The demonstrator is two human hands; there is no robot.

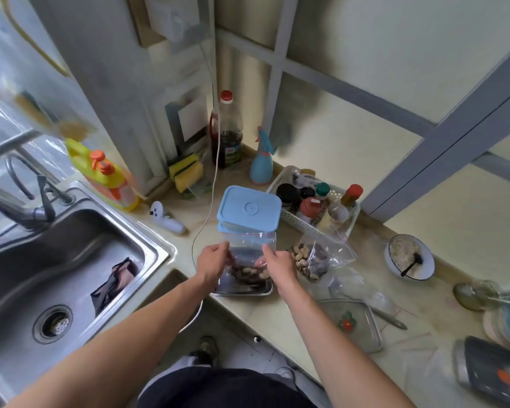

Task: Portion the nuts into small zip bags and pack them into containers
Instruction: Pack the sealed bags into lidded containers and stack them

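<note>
A small clear zip bag (249, 248) with nuts in its bottom is held upright between both hands, above a metal tray (242, 291) at the counter's front edge. My left hand (212, 262) pinches the bag's left side and my right hand (278, 265) pinches its right side, just below the zip strip. Behind the bag stand blue-lidded containers (249, 209), stacked and closed. To the right lies a large open plastic bag of mixed nuts (312, 260).
A steel sink (56, 275) with a faucet fills the left. A white basket of sauce bottles (315, 201), a spray bottle (261, 163), a bowl with a spoon (409, 257), a clear lid (354, 322) and a white cable (211, 201) crowd the counter.
</note>
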